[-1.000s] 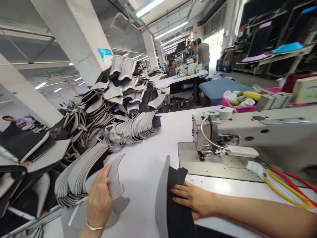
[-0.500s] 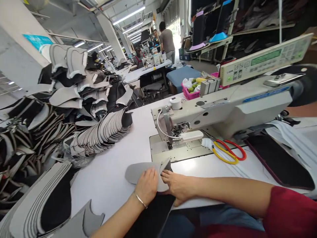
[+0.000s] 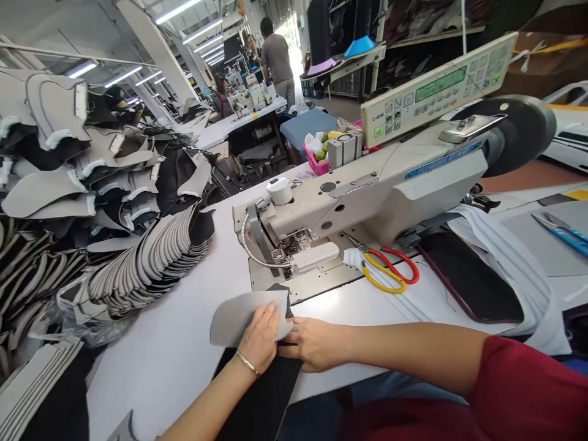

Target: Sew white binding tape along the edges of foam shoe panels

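Observation:
My left hand (image 3: pixel 261 334) lies on a grey fabric piece (image 3: pixel 234 315), fingers pressed down on its right end. My right hand (image 3: pixel 312 342) pinches the same grey piece together with a black fabric piece (image 3: pixel 264 392) that hangs over the table's front edge. Both hands are just in front of the sewing machine (image 3: pixel 367 196), near its needle area (image 3: pixel 287 251). A bracelet is on my left wrist.
Stacks of grey and black cut pieces (image 3: pixel 151 257) pile up at the left. Red-and-yellow scissors (image 3: pixel 388 269) lie on the machine bed. A pink basket (image 3: pixel 319 162) stands behind. The control panel (image 3: pixel 436 89) sits on top. People work at far tables.
My left hand left the pile at the left and brought a grey piece to the black piece under my right hand. Both hands and pieces moved up toward the machine.

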`<state>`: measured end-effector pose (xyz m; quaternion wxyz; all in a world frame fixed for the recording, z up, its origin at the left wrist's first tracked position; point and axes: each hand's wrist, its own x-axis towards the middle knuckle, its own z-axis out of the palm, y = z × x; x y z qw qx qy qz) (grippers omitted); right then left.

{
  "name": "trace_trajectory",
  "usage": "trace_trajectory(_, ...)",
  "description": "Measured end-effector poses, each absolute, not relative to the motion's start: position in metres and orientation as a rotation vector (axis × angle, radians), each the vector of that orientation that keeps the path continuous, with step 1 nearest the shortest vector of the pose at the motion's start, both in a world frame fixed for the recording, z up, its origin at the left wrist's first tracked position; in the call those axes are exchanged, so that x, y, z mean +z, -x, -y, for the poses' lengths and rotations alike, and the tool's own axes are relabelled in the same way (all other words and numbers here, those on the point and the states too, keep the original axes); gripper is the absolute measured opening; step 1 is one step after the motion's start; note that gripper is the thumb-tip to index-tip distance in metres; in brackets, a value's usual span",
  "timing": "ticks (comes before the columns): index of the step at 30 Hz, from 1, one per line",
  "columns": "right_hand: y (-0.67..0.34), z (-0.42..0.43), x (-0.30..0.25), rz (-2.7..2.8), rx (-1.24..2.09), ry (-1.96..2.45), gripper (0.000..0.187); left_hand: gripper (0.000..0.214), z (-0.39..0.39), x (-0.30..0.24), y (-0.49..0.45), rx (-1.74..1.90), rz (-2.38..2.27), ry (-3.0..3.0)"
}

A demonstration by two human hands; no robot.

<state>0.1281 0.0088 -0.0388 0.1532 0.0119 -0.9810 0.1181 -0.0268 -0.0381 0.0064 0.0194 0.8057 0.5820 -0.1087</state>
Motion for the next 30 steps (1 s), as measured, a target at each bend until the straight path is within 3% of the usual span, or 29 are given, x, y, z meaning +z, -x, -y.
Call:
trace_trajectory(5, -0.131, -0.015, -0.041, 2.801, 0.372, -0.031, 0.038, 0.051, 0.034, 0.006, 0.022, -0.287, -1.816, -2.426)
trace_trajectory(16, -0.132, -0.022, -0.036, 2.816, 0.333, -0.048, 0.026, 0.047, 0.029, -0.009, 0.020, -0.097, -1.851, -2.635)
trace_trajectory(30, -0.147, -0.076, -0.028, 2.910, 0.525, 0.018, 0.010, 0.035, -0.016, -0.011, -0.007, -0.107, -2.116, -2.424)
